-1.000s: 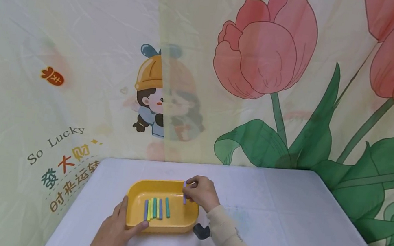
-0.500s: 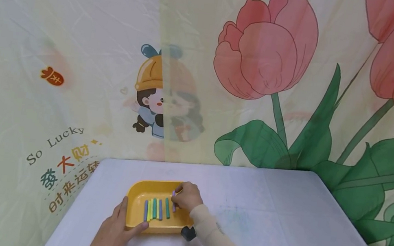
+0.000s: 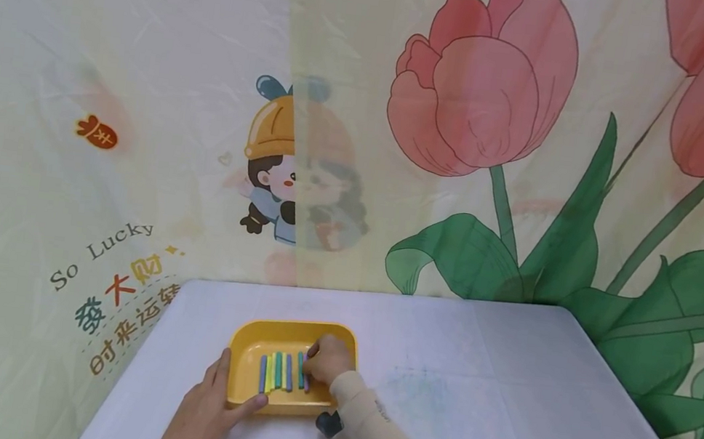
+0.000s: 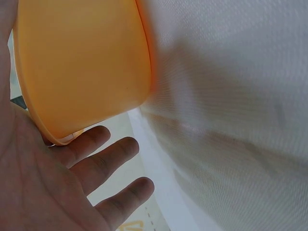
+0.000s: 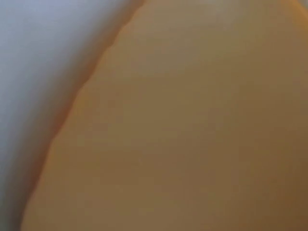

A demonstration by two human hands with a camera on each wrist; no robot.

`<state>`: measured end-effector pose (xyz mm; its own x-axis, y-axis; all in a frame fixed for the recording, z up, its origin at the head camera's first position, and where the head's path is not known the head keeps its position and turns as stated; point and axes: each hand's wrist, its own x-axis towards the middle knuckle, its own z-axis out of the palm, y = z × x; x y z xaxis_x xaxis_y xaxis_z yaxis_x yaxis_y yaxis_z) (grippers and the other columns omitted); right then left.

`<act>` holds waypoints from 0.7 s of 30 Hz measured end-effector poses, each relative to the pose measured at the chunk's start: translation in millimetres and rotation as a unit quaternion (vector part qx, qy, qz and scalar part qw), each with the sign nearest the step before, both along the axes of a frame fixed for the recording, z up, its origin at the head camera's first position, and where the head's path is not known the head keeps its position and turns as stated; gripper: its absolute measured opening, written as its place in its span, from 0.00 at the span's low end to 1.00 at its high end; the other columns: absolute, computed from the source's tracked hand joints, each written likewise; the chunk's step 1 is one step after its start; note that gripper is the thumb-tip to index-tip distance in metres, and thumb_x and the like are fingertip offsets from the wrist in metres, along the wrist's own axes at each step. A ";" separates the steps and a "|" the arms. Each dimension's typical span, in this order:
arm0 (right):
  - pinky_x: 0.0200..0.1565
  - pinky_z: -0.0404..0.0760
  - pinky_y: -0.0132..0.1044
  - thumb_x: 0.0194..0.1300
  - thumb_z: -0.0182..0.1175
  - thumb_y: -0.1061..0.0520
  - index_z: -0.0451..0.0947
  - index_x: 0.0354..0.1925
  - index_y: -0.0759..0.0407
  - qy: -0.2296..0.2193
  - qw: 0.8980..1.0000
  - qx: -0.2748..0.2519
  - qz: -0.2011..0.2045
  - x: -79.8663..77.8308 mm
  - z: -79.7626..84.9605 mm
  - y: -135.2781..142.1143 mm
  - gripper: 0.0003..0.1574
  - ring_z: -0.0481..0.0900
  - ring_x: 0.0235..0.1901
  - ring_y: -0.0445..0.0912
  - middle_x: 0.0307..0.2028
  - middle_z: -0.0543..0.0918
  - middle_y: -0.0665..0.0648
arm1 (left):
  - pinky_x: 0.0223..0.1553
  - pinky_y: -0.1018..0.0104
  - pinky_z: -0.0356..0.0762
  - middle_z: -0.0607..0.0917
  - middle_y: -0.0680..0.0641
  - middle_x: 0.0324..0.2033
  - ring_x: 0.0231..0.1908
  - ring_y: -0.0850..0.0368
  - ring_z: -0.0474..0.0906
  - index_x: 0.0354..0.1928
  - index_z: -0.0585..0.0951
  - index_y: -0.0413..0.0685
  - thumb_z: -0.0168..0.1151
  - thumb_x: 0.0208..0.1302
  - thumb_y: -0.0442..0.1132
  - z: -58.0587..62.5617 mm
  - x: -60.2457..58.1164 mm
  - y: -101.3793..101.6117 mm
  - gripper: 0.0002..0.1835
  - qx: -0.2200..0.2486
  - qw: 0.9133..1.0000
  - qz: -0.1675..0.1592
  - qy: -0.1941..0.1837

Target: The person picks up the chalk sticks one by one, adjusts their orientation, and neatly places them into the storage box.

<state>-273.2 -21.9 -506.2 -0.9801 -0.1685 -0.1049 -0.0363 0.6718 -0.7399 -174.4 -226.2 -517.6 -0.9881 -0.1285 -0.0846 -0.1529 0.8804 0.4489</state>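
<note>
In the head view, a yellow tray stands on the table. Inside it, a row of coloured chalk sticks in purple, yellow and teal lies side by side. My left hand holds the tray's near left corner, thumb over the front rim; the left wrist view has the other fingers spread beside the tray wall. My right hand reaches into the tray and pinches a purple chalk stick at the row's right end, close beside a teal one. Blurred yellow tray wall fills most of the right wrist view.
A white cloth covers the table, with a faint blue-green smudge right of the tray. A black device sits at the right wrist, by the tray's front edge. Behind hangs a printed curtain with tulips.
My right hand has moved left and down into the tray, carrying the purple chalk stick from the far right corner to beside the row. The left hand keeps its place.
</note>
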 end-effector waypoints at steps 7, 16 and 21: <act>0.25 0.77 0.34 0.47 0.72 0.58 0.81 0.31 0.60 -0.013 1.000 -0.006 -0.006 3.4 1.4 -2.4 0.12 0.74 0.26 0.44 0.28 0.79 0.51 | 0.58 0.38 0.64 0.53 0.32 0.68 0.59 0.30 0.63 0.72 0.38 0.38 0.45 0.43 0.83 1.2 0.7 -0.1 0.68 -0.001 1.000 -0.002 0.005; 0.28 0.78 0.31 0.62 0.60 0.49 0.81 0.40 0.55 0.064 0.995 -0.010 0.071 9.9 25.5 13.0 0.13 0.75 0.28 0.38 0.30 0.80 0.45 | 0.58 0.37 0.63 0.54 0.30 0.67 0.59 0.28 0.62 0.72 0.38 0.37 0.45 0.43 0.83 1.6 0.9 -1.7 0.68 -0.008 1.000 -0.004 -0.002; 0.37 0.79 0.30 0.68 0.45 0.34 0.80 0.45 0.49 0.146 0.984 -0.027 0.102 20.3 48.9 37.2 0.27 0.76 0.34 0.35 0.35 0.80 0.41 | 0.58 0.37 0.63 0.55 0.30 0.67 0.59 0.29 0.62 0.72 0.39 0.36 0.44 0.44 0.82 2.1 0.5 -1.1 0.68 -0.010 1.000 -0.011 0.006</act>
